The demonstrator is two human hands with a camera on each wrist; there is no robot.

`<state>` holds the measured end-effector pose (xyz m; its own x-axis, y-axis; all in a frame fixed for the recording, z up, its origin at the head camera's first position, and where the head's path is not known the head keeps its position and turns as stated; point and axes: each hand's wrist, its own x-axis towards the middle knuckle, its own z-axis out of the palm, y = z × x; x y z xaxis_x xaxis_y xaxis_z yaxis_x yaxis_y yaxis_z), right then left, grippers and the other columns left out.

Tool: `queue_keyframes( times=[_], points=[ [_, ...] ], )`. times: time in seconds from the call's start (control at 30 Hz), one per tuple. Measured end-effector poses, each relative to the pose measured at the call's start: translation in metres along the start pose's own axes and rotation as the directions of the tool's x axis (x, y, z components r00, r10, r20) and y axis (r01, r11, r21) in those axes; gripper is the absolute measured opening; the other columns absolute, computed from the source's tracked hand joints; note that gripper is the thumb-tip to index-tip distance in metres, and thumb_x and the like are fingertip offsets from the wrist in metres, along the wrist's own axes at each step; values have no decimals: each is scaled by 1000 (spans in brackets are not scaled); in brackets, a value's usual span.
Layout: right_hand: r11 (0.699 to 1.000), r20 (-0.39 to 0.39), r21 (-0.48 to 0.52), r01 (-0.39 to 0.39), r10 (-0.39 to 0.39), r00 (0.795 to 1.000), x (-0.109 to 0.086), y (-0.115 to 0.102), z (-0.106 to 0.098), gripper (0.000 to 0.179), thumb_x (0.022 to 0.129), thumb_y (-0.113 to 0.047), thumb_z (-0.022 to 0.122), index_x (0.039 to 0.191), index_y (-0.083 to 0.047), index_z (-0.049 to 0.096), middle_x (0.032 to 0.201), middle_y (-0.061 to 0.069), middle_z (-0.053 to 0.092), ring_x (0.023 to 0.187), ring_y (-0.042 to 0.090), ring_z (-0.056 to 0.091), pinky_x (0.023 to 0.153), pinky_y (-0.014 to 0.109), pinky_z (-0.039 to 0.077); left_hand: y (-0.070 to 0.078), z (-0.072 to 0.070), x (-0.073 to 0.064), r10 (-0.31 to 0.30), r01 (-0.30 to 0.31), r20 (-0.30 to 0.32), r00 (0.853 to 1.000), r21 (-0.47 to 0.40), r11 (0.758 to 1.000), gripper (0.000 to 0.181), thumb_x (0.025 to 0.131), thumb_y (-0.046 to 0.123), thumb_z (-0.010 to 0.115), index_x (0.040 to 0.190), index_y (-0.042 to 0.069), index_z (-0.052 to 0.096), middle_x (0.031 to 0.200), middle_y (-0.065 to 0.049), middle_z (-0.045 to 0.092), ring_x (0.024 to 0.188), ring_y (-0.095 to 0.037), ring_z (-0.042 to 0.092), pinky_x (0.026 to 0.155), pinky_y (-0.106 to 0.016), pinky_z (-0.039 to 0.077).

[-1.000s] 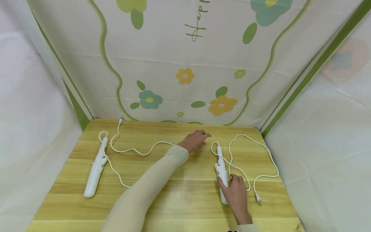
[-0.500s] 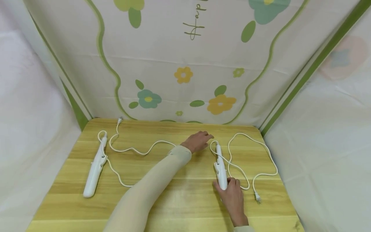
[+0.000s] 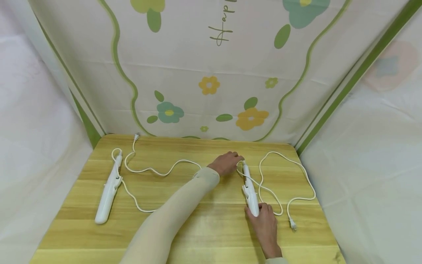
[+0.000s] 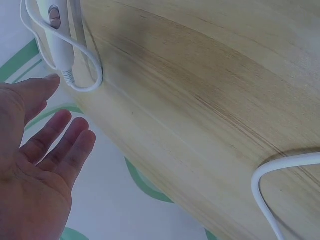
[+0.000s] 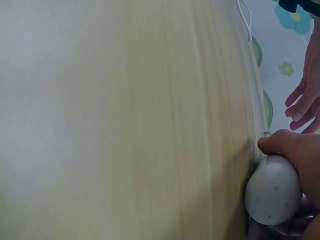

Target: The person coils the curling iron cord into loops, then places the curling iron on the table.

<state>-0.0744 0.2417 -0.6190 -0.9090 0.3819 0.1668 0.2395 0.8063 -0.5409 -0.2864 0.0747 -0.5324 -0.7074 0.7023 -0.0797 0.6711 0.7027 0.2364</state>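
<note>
A white corded curling iron (image 3: 251, 198) lies on the wooden table at the right, its cord end pointing to the far edge. My right hand (image 3: 264, 224) grips its wide rounded end (image 5: 273, 192), thumb on one side and fingers on the other. Beside the narrow cord end my left hand (image 3: 226, 162) reaches across. In the left wrist view its fingers (image 4: 75, 150) are spread and loosely bent, holding nothing, and the thumb tip is close to the cord end; whether it touches I cannot tell. A slide switch (image 4: 54, 17) shows on the handle.
A second white curling iron (image 3: 110, 192) lies at the left of the table (image 3: 211, 234), its cord partly under my left arm and its plug (image 3: 136, 137) near the far edge. The right iron's cord loops right to a plug (image 3: 293, 224). Fabric walls (image 3: 184, 66) surround the table.
My left hand has moved slightly right to the iron's cord end. My right hand has slid down to the wide end and grips it; the iron's cord end has shifted slightly left.
</note>
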Motion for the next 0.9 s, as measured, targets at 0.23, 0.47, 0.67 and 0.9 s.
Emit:
queue_keyframes(
  times=[0.23, 0.47, 0.67, 0.9],
  points=[
    [998, -39, -1, 63, -63, 997, -4, -1, -2, 47, 83, -29, 94, 104, 6, 71, 93, 18, 68, 75, 30, 65, 63, 48, 56, -3, 2, -4, 16, -16, 3, 1000, -2, 1000, 47, 113, 20, 62, 160, 25, 53, 161, -3, 54, 146, -21, 54, 109, -34, 57],
    [988, -98, -23, 153, -154, 983, -2, -2, -8, 48, 78, -27, 98, 104, 4, 72, 89, 12, 65, 72, 23, 60, 60, 41, 52, -10, 4, -7, 84, -83, -51, 995, 31, 996, 44, 113, 17, 62, 156, 25, 57, 166, -3, 48, 148, -22, 50, 110, -30, 55],
    [961, -141, -59, 271, -276, 951, 3, 0, -12, 47, 74, -25, 99, 101, 4, 73, 87, 12, 65, 69, 22, 59, 59, 39, 50, -18, 6, -8, 142, -136, -70, 987, 74, 988, 40, 112, 20, 66, 151, 23, 64, 161, -1, 55, 146, -22, 51, 119, -32, 48],
    [906, -190, -94, 412, -423, 886, 12, 7, -15, 51, 68, -23, 103, 100, 3, 73, 86, 14, 65, 68, 25, 60, 58, 44, 51, -28, 6, -15, 178, -171, -59, 982, 107, 979, 32, 114, 23, 60, 145, 21, 66, 151, 1, 66, 140, -21, 57, 115, -35, 49]
  ],
)
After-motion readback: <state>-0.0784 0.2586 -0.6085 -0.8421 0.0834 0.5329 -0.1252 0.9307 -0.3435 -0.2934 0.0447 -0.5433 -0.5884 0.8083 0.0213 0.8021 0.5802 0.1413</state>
